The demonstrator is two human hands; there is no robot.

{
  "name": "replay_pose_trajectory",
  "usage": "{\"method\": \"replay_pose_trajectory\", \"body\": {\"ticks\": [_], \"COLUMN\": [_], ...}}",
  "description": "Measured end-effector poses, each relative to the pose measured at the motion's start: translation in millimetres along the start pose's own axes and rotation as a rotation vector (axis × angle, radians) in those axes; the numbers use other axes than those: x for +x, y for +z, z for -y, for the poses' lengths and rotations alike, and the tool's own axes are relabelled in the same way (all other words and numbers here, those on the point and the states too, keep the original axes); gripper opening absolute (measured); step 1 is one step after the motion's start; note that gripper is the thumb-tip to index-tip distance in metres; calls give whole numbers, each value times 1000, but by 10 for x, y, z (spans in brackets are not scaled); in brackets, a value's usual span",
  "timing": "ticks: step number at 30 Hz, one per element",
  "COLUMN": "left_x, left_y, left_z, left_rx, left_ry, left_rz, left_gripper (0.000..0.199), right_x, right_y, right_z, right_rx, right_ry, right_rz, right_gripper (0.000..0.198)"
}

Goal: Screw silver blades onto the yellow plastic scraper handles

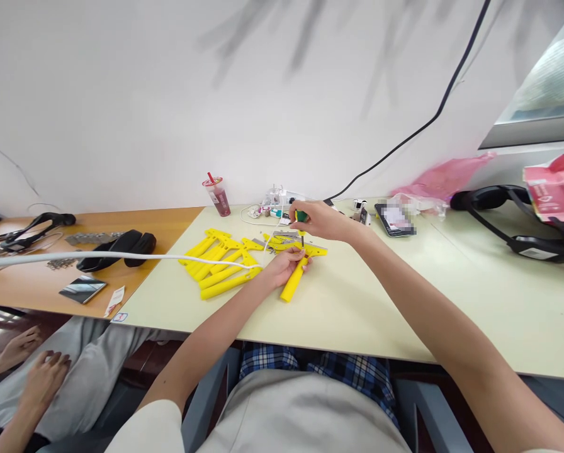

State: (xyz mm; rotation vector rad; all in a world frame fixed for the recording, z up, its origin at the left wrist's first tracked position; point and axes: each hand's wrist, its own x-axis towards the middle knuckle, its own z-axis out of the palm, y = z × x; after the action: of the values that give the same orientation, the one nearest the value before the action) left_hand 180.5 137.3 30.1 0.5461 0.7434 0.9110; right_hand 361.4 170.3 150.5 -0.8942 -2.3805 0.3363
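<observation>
The person's left hand (282, 270) clasps a yellow T-shaped tool (292, 285) over the pale table (352, 302); the right hand (323, 219) grips a green screwdriver (301, 216), pointed down at its head. A cup (220, 200) holds red drink; the table-edge label (120, 317) is illegible.

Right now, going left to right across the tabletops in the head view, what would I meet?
Glossy dark rectangular slab, loose yellow handles, yellow T-shaped handle gripped in the left hand, smartphone with pixelated screen, black headset.
</observation>
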Motion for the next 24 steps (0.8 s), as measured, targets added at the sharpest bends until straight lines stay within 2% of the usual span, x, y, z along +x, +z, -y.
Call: {"method": "replay_pose_trajectory", "body": {"ticks": [4,6,9,13,16,21,24], "left_x": [-7,-9,-6,-5,-5,-6,-3], "left_y": [9,6,1,-2,-1,-2,-9], "left_z": [11,8,4,12,13,1,10], "left_rx": [30,31,17,7,-2,13,14], "left_ry": [-4,-14,-13,6,1,3,14], "left_rz": [19,20,24,32,21,14,29], "left_gripper": [26,27,27,26,28,27,26], "right_x": [18,8,-10,-6,2,1,11], "right_y": [28,28,17,26,45,41,46], "right_z": [-24,-71,-126,-98,-63,-68,-59], "right_rx": [-103,-43,52,3,-34,88,32], "right_ry": [26,-7,-45,-61,-50,-67,-27], "right_rz": [-44,-21,-12,-58,-57,1,-25], "right_gripper": [22,18,25,16,17,23,18]}}
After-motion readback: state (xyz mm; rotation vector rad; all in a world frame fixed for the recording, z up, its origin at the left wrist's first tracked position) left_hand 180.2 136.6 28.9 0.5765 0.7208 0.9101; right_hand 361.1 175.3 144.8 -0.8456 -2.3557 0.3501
